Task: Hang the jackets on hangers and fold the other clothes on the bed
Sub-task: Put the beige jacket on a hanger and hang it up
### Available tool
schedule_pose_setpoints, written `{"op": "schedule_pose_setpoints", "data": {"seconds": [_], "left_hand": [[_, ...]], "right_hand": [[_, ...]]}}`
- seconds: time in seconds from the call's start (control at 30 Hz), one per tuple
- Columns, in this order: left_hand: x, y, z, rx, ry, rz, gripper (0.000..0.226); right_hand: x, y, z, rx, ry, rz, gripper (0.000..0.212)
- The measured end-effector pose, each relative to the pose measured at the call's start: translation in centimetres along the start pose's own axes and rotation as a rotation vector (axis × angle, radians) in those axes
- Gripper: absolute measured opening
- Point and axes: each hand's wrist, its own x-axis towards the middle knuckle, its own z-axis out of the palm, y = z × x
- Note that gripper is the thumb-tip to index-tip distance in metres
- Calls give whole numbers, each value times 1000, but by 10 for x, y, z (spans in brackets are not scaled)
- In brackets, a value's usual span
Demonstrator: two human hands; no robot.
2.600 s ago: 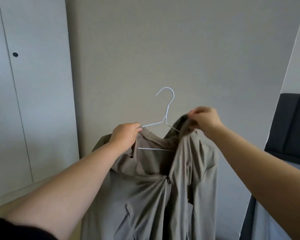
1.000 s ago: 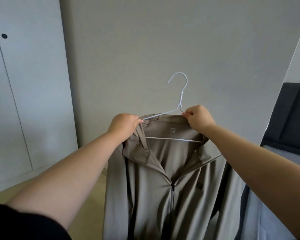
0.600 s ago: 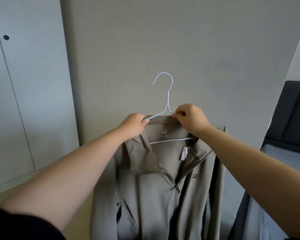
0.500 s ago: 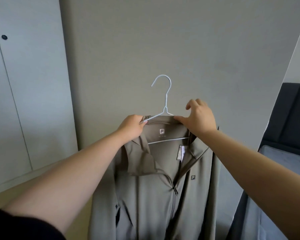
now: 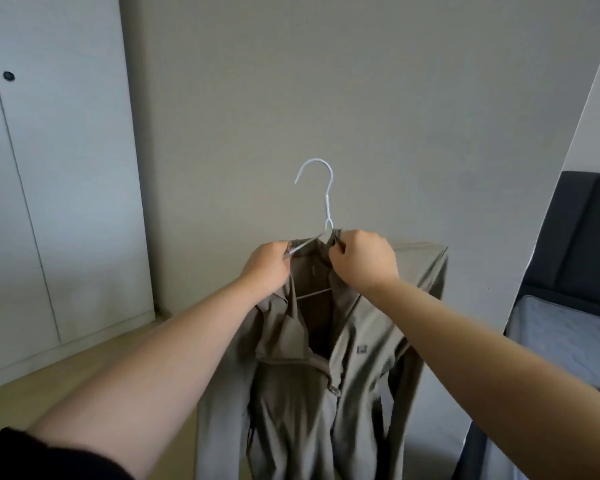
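A taupe zip jacket [image 5: 302, 403] hangs on a white wire hanger [image 5: 327, 202] held up in front of me, the hook pointing up and left. My left hand [image 5: 267, 268] grips the hanger's left arm together with the jacket's shoulder. My right hand [image 5: 361, 261] is closed on the collar just right of the hanger's neck. The zip is partly open and the left collar flap droops. The jacket's right shoulder sticks out to the right past my wrist.
A plain wall [image 5: 361, 98] stands behind the jacket. White wardrobe doors [image 5: 56, 168] with a dark knob fill the left. A bed with a dark headboard [image 5: 582, 237] and grey mattress [image 5: 561, 337] lies at the right. Pale floor [image 5: 94, 372] shows at lower left.
My right hand, open over the collar half a second ago, has closed on the collar beside the hanger neck. The jacket's right shoulder has swung out to the right.
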Motion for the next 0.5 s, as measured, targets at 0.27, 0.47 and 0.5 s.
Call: {"op": "schedule_pose_setpoints", "data": {"seconds": [0.27, 0.47, 0.5], "left_hand": [[-1, -11, -8, 32, 84, 92, 42], [7, -11, -14, -99, 7, 75, 23], [8, -11, -17, -133, -15, 71, 17]], "right_hand": [[-3, 34, -16, 222, 249, -216, 19], [7, 42, -9, 265, -166, 36, 51], [6, 44, -8, 243, -110, 48, 51]]}}
